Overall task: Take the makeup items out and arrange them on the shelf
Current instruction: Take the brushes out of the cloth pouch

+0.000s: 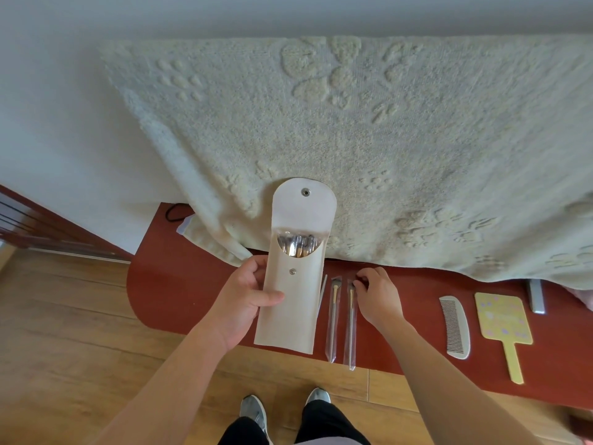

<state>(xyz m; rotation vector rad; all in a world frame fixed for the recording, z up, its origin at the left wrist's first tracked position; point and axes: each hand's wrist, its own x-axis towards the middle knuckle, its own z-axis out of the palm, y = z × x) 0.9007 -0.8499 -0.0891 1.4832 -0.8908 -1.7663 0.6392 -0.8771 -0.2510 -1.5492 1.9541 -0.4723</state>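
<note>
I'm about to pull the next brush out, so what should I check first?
1. Pouch flap open: ok, the snap is undone and the flap is up.
2. Brushes left inside: ok, several show at the mouth.
3. Left hand grips the pouch: ok.
4. Right hand free: not ok, its fingers pinch the top of a wrapped brush lying on the shelf.
5. Room to lay the next one: ok, bare shelf shows between that brush and the comb.
</note>
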